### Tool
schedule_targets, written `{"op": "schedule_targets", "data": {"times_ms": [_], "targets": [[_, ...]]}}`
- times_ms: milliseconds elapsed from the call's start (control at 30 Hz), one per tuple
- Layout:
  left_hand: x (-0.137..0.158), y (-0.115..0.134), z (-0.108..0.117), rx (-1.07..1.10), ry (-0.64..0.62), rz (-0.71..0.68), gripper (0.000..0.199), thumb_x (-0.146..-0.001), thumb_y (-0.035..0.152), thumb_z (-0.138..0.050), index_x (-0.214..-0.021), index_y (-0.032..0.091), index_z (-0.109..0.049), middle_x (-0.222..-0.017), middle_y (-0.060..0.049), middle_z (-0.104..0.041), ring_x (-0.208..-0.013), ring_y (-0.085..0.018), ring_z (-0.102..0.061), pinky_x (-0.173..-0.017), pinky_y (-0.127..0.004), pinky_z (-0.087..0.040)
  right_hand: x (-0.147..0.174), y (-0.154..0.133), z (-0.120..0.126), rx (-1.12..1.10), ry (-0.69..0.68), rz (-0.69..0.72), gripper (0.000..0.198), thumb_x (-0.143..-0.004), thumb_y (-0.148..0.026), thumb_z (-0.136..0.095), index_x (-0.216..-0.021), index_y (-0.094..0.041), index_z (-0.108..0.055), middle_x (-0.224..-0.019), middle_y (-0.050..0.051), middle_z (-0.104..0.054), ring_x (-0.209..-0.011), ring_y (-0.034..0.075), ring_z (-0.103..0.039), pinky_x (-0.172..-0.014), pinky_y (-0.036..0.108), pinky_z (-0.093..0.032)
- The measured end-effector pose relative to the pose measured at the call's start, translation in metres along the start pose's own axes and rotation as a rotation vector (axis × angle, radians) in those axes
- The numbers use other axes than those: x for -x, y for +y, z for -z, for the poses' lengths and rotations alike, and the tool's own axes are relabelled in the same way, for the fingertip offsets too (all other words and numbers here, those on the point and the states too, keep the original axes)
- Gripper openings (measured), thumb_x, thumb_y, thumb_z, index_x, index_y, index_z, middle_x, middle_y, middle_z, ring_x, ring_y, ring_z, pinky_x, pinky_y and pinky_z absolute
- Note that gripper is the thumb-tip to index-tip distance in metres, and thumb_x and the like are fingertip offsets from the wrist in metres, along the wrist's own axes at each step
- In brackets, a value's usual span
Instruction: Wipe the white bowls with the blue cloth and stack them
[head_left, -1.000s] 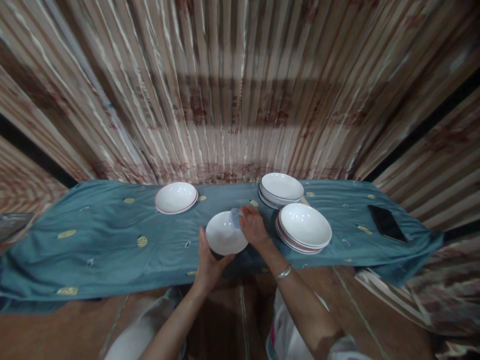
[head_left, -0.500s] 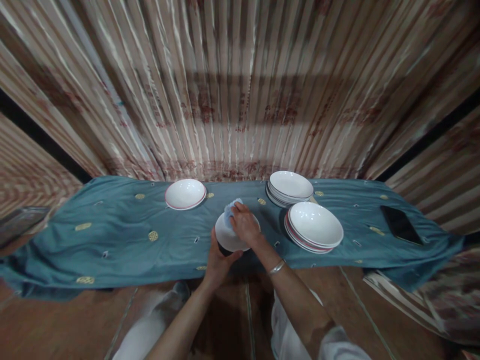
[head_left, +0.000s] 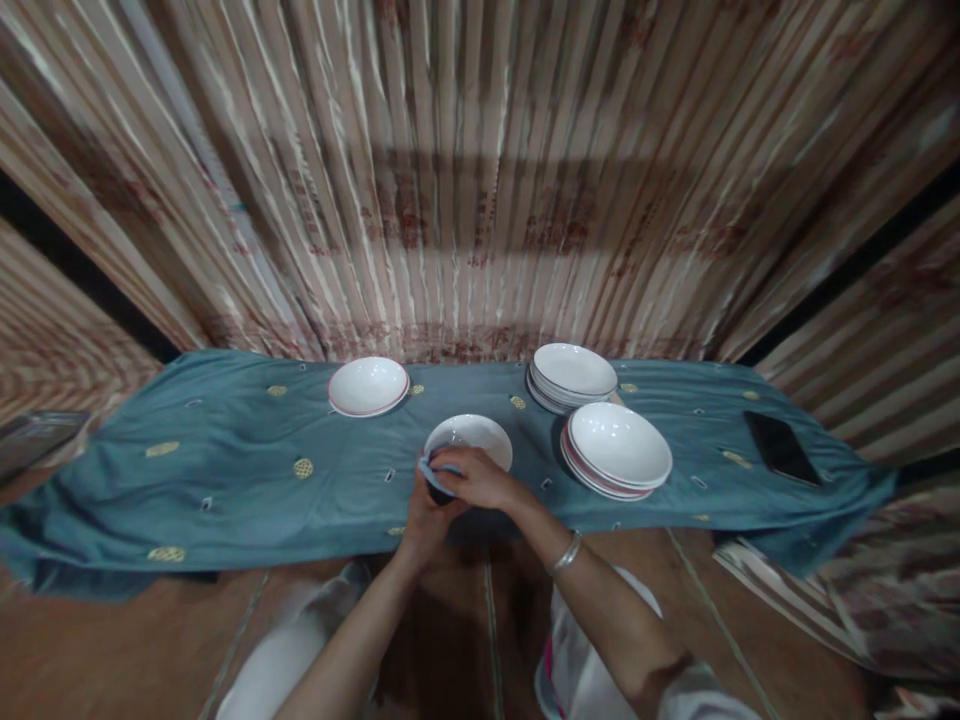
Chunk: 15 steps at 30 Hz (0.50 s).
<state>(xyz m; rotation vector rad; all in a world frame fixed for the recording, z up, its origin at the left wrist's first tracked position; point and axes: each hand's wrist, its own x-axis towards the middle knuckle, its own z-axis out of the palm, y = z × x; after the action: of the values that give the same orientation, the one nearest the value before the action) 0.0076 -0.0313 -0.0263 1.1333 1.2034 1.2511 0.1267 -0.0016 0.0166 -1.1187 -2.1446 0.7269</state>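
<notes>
A white bowl [head_left: 480, 434] is tilted up over the front part of the table. My left hand [head_left: 426, 520] grips its near left edge, thumb stretched toward the front. My right hand [head_left: 480, 478] is closed on a light blue cloth [head_left: 441, 474] and presses it against the rim at the near left, close to my left fingers. Part of the bowl's near side is hidden behind my right hand. Right of the hands stands a stack of white bowls with reddish rims [head_left: 619, 448].
Behind that stack is another pile of white dishes [head_left: 574, 372] with dark rims. A single red-rimmed dish [head_left: 369, 387] lies to the left. A black phone [head_left: 781, 447] rests at the right on the teal tablecloth [head_left: 247, 470]. A pleated curtain [head_left: 465, 200] hangs behind the table.
My right hand has moved the cloth from inside the bowl down to its near left rim. More of the bowl's inside shows now. The view has shifted slightly.
</notes>
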Motion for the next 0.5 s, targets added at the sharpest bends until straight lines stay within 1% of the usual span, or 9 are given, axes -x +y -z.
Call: {"op": "schedule_targets", "data": {"times_ms": [33, 100, 133, 200, 267, 333, 367, 433, 500], "targets": [[0.000, 0.000, 0.000, 0.004, 0.000, 0.009, 0.093, -0.046, 0.020, -0.080, -0.131, 0.020, -0.042, -0.124, -0.011, -0.057, -0.123, -0.032, -0.046, -0.104, -0.045, -0.033, 0.003, -0.001, 0.005, -0.018, -0.049, -0.032, 0.023, -0.077, -0.011, -0.052, -0.087, -0.020, -0.070, -0.086, 0.000, -0.070, -0.078, 0.014, -0.063, -0.075, 0.024, -0.046], [0.001, 0.001, 0.000, 0.018, -0.011, 0.019, 0.096, -0.046, 0.018, -0.080, -0.132, 0.021, -0.040, -0.122, -0.010, -0.058, -0.119, -0.030, -0.050, -0.102, -0.043, -0.036, 0.009, -0.001, 0.018, -0.041, -0.141, -0.101, 0.024, -0.076, -0.010, -0.050, -0.082, -0.019, -0.072, -0.068, -0.003, -0.067, -0.060, 0.011, -0.057, -0.060, 0.020, -0.042], [0.001, 0.001, -0.001, 0.027, -0.021, 0.016, 0.097, -0.045, 0.018, -0.080, -0.133, 0.022, -0.038, -0.122, -0.009, -0.057, -0.118, -0.029, -0.051, -0.101, -0.042, -0.037, 0.012, -0.001, 0.025, -0.051, -0.173, -0.129, 0.024, -0.076, -0.010, -0.050, -0.080, -0.018, -0.072, -0.063, -0.004, -0.065, -0.057, 0.010, -0.055, -0.057, 0.019, -0.040], [0.001, 0.002, -0.001, 0.052, -0.039, -0.004, 0.099, -0.046, 0.019, -0.081, -0.134, 0.022, -0.036, -0.124, -0.009, -0.056, -0.117, -0.028, -0.051, -0.100, -0.041, -0.038, 0.019, 0.000, 0.038, -0.080, -0.207, -0.165, 0.023, -0.075, -0.011, -0.050, -0.075, -0.016, -0.072, -0.061, -0.004, -0.064, -0.057, 0.010, -0.054, -0.055, 0.018, -0.038], [0.000, 0.004, -0.001, 0.060, -0.046, -0.012, 0.100, -0.045, 0.020, -0.081, -0.134, 0.021, -0.035, -0.124, -0.010, -0.055, -0.118, -0.029, -0.050, -0.100, -0.041, -0.037, 0.026, 0.001, 0.051, -0.101, -0.204, -0.199, 0.023, -0.076, -0.012, -0.049, -0.072, -0.015, -0.071, -0.061, -0.003, -0.064, -0.058, 0.010, -0.055, -0.054, 0.018, -0.037], [0.000, 0.005, 0.000, 0.032, -0.034, -0.010, 0.098, -0.045, 0.021, -0.082, -0.132, 0.022, -0.037, -0.125, -0.010, -0.054, -0.119, -0.029, -0.048, -0.101, -0.042, -0.035, 0.034, 0.002, 0.060, -0.056, -0.156, -0.238, 0.024, -0.077, -0.014, -0.048, -0.072, -0.015, -0.071, -0.060, -0.003, -0.063, -0.058, 0.011, -0.056, -0.053, 0.019, -0.037], [-0.001, 0.006, 0.000, 0.014, -0.022, -0.010, 0.097, -0.044, 0.021, -0.082, -0.131, 0.022, -0.038, -0.125, -0.010, -0.054, -0.120, -0.029, -0.047, -0.102, -0.042, -0.034, 0.038, 0.002, 0.064, 0.008, -0.105, -0.261, 0.025, -0.077, -0.014, -0.047, -0.072, -0.015, -0.071, -0.061, -0.002, -0.064, -0.058, 0.012, -0.057, -0.054, 0.020, -0.038], [-0.002, 0.006, 0.001, -0.019, -0.004, -0.018, 0.095, -0.044, 0.021, -0.083, -0.129, 0.023, -0.040, -0.127, -0.010, -0.053, -0.121, -0.029, -0.046, -0.104, -0.042, -0.032, 0.046, 0.001, 0.067, 0.205, 0.032, -0.319, 0.026, -0.080, -0.015, -0.045, -0.075, -0.014, -0.070, -0.069, 0.003, -0.067, -0.065, 0.015, -0.061, -0.060, 0.023, -0.041], [-0.003, 0.004, 0.002, -0.045, -0.005, -0.035, 0.095, -0.044, 0.023, -0.084, -0.129, 0.023, -0.041, -0.127, -0.009, -0.053, -0.122, -0.029, -0.046, -0.104, -0.042, -0.031, 0.052, 0.000, 0.067, 0.402, 0.136, -0.392, 0.027, -0.084, -0.016, -0.042, -0.083, -0.012, -0.069, -0.081, 0.010, -0.070, -0.076, 0.020, -0.064, -0.069, 0.027, -0.043]]}}
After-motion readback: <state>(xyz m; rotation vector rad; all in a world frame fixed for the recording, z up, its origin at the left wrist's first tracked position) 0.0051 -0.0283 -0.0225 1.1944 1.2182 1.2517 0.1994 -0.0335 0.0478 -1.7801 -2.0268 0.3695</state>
